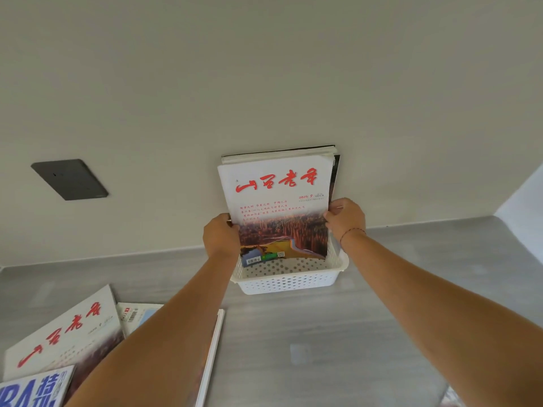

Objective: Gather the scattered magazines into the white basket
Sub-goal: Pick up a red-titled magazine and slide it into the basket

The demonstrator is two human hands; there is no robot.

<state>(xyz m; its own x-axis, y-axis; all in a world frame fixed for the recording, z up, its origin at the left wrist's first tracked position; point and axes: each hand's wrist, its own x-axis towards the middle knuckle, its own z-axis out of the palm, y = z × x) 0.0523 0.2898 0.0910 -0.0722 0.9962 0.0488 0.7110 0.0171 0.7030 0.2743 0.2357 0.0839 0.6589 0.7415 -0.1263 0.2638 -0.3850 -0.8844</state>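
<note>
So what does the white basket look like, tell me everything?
The white basket looks like plastic, with rows of little round holes in its walls and a rolled rim. It sits on the grey counter against the wall. Magazines stand upright inside it, leaning back on the wall, held at their sides by the left hand and right hand.

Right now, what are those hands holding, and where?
Both hands, left and right, grip the front magazine by its side edges, standing in the white basket.
</note>
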